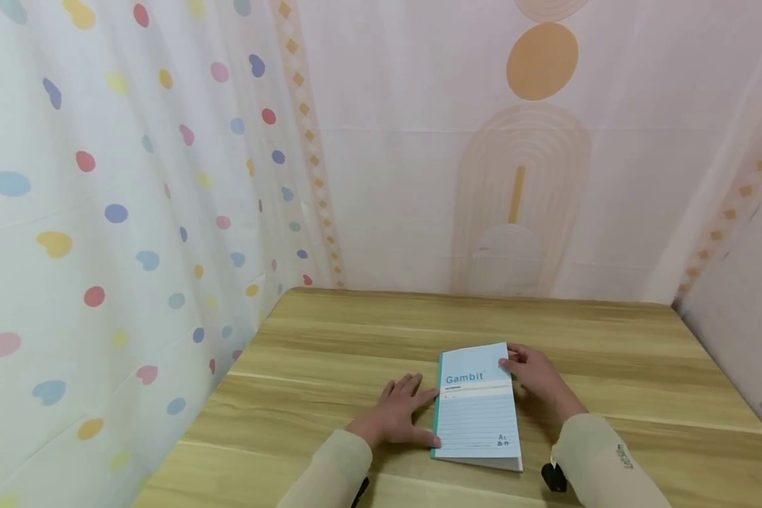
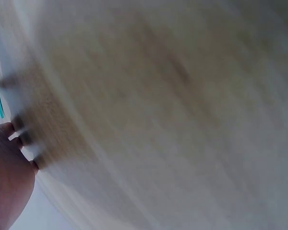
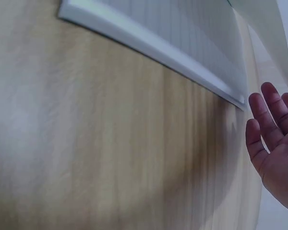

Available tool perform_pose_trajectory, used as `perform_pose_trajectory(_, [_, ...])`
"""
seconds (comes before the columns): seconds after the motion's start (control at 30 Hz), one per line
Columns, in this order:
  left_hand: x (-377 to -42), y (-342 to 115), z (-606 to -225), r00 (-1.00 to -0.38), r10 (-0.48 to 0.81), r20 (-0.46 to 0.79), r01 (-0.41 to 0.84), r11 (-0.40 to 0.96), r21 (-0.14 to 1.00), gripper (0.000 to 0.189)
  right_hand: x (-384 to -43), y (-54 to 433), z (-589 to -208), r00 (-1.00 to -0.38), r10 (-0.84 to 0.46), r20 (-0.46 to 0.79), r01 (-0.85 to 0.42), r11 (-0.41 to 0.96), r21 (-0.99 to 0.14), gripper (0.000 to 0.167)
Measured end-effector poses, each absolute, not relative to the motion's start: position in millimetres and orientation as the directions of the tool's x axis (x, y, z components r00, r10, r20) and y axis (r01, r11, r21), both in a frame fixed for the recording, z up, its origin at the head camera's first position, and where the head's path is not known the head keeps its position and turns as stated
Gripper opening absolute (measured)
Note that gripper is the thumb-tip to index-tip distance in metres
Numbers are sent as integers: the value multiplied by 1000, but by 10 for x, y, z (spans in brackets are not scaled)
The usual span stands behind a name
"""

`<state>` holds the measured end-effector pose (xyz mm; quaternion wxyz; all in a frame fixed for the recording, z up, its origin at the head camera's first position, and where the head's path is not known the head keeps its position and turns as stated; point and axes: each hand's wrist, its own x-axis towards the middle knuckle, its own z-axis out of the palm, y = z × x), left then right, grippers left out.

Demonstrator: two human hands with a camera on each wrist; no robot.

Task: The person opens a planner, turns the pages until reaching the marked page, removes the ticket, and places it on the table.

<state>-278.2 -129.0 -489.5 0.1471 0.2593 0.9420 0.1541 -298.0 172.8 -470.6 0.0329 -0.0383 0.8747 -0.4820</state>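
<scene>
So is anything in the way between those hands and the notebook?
No, nothing visible stands between them. The left hand already touches the notebook along its teal spine, and the right hand pinches the far edge of the slightly raised front cover.

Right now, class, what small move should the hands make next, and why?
Probably swing the notebook cover leftward, gently, with the right hand: it pinches the cover near its far right corner, the cover stands raised off the lined pages, and the left hand touches the teal spine.
</scene>
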Motion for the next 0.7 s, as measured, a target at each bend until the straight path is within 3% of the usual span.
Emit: perform_pose_trajectory(0.7, [-2783, -1233, -4888, -823, 528, -211, 433, 822, 370, 94, -3148, 1637, -4475, -994, -8, -113, 101, 391, -915, 48])
